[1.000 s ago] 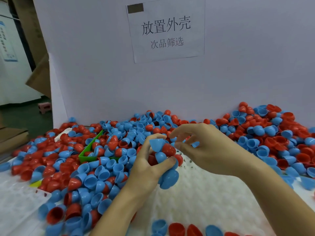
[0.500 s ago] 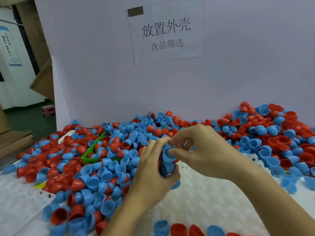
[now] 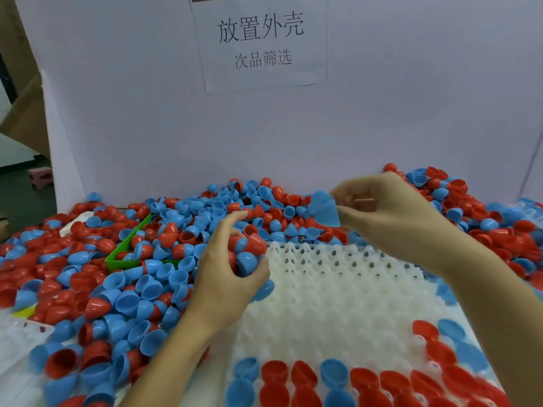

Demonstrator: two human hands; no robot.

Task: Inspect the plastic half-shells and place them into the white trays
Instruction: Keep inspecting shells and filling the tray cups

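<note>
Shells in red and blue lie heaped (image 3: 88,289) across the bench on the left and along the foot of a white backboard (image 3: 411,98), which carries a paper sign (image 3: 261,42) with printed characters. A green bin (image 3: 123,254) sits half buried in the heap, and a second pile (image 3: 499,218) rises behind the right wrist. The white tray (image 3: 338,295), a grid of moulded bumps, is mostly bare at its far end, while its near rows hold red and blue half-shells (image 3: 338,380) seated dome-up. The right hand (image 3: 390,212) hangs above the far edge of the tray, its thumb and fingertips pinching the rim of a blurred blue half-shell (image 3: 324,208) that sticks out to the left of them. The left hand (image 3: 229,277), at the tray's left edge, curls its fingers around a clutch of red and blue shells (image 3: 246,254), thumb pressed against a blue one.
</note>
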